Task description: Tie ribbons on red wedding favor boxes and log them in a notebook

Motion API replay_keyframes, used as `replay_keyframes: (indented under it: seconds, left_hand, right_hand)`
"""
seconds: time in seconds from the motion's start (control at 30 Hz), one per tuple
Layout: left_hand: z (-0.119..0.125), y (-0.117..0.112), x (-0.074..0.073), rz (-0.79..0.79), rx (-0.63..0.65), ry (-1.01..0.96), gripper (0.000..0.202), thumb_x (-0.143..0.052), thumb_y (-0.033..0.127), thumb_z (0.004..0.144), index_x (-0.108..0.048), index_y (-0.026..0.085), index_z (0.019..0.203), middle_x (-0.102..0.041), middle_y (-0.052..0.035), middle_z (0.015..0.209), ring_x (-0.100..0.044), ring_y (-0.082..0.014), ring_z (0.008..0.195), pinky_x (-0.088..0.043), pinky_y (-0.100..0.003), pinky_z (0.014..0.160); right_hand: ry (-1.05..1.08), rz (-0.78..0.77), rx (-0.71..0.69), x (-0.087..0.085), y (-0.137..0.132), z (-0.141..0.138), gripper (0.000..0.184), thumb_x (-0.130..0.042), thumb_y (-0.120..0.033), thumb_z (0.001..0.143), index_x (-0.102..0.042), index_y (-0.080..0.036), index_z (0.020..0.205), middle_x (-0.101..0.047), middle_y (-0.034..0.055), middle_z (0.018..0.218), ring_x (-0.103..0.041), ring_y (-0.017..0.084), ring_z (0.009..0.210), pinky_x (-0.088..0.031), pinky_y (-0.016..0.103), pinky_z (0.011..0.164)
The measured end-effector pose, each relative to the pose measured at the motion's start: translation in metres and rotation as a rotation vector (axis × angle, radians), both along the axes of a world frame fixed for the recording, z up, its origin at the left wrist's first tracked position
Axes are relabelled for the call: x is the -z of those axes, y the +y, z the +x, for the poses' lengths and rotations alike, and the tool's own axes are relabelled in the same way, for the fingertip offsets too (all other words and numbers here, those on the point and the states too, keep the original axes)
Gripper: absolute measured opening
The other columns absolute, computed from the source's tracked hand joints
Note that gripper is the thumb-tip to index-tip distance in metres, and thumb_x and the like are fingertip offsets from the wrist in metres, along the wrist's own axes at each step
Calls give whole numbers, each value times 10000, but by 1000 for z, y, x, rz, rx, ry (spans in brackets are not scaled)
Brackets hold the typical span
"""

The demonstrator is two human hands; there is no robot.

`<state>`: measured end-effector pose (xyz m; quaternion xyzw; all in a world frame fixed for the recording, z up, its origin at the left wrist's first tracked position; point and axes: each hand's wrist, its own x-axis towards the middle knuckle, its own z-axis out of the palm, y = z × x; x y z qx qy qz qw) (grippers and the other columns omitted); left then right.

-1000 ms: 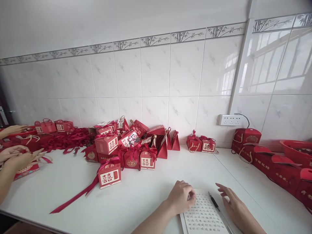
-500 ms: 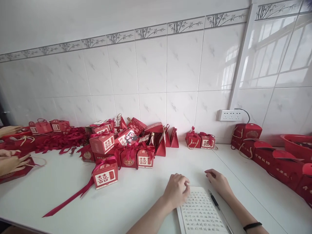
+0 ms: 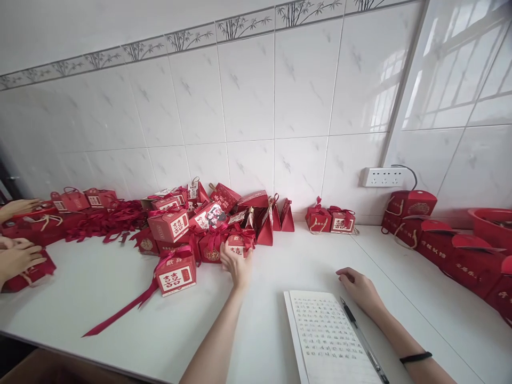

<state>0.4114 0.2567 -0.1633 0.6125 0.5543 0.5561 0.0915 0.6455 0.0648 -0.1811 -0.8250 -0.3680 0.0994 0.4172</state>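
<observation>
My left hand (image 3: 237,266) reaches forward to the front of the pile, its fingers and thumb around the sides of a small red gift box (image 3: 237,248) with a ribbon bow. Part of that box is hidden behind the hand. My right hand (image 3: 360,288) rests on the white table, fingers curled in and nothing visible in them. Beside it lies a black pen (image 3: 362,336), along the right edge of an open notebook (image 3: 326,330) with handwritten lines. Left of my left hand sits another red gift box (image 3: 176,277), a long ribbon trailing from it.
More red gift boxes (image 3: 172,224) are heaped against the tiled wall, with loose red ribbons (image 3: 108,221) further left. Another person's hands (image 3: 18,261) work at the far left. Larger red boxes (image 3: 444,250) and a red basin (image 3: 494,226) stand right, near a power strip (image 3: 383,177).
My left hand has left the notebook and moved forward and left to the gift box in the pile. My right hand stays on the table. The view has tilted down slightly.
</observation>
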Motion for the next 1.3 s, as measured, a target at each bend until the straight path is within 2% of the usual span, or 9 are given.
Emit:
replay_keyframes:
  seconds: [0.13,0.33,0.6,0.73,0.83,0.97,1.1,1.2,1.3]
  left_hand:
    - [-1,5,2,-29,-29,12,781,-701,360,636,-257,172,1251,-372,-201,1276,-361,-353,1199,-347,-510,909]
    - [1,4,4,-13,-46,53,794,-701,346,631,-245,177,1259,-387,-191,1267,-372,-338,1199,-347,-490,915]
    - [4,3,1,-76,-68,73,843,-685,391,629,-215,155,1288,-389,-216,1278,-389,-360,1187,-352,-499,894]
    - [4,4,2,-75,-74,74,857,-686,349,622,-201,164,1304,-387,-206,1288,-367,-355,1201,-336,-502,917]
    - [2,1,0,4,-54,78,841,-684,296,601,-225,166,1294,-398,-193,1268,-367,-345,1193,-335,-501,929]
    - [2,-15,-9,231,75,84,806,-667,239,603,-231,185,1278,-389,-171,1260,-370,-323,1189,-327,-488,965]
    - [14,-37,-6,394,328,47,840,-682,279,626,-184,170,1293,-350,-188,1248,-375,-310,1182,-401,-444,928]
    - [31,-48,6,366,469,72,868,-693,289,622,-183,135,1307,-358,-190,1206,-385,-329,1159,-433,-466,894]
    - [42,-53,18,305,541,104,907,-713,307,608,-182,111,1316,-377,-189,1163,-405,-353,1127,-436,-518,875]
  right_hand:
    - [-4,-16,-11,-1,-1,-1,322,-377,-388,666,-613,-205,784,-590,19,625,-532,197,592,-411,302,573]
    - [-12,-23,-14,-1,0,-1,295,-386,-375,669,-614,-213,764,-576,8,579,-508,187,541,-392,294,539]
    - [-11,-37,-21,-5,-2,-6,279,-383,-354,679,-609,-211,759,-585,8,597,-507,176,540,-391,289,557]
    - [-22,-62,-20,-6,-3,-8,277,-369,-345,692,-598,-211,773,-563,1,570,-496,178,535,-394,294,567]
    - [-23,-69,-21,-7,-2,-9,276,-370,-340,697,-594,-208,788,-588,10,620,-526,185,589,-409,299,605]
    - [-32,-6,-21,-8,-2,-12,271,-377,-340,712,-588,-195,800,-625,41,762,-561,186,683,-433,307,668]
    - [-97,191,-128,-10,0,-23,361,-420,-444,768,-566,-156,929,-586,96,931,-568,201,813,-465,342,739]
    - [-88,321,-286,-12,10,-35,616,-537,-542,730,-424,-147,1189,-452,159,1185,-524,242,1007,-488,379,787]
    - [-53,324,-415,-13,29,-45,960,-665,-565,627,-177,-171,1353,-247,204,1349,-416,308,1170,-473,447,849]
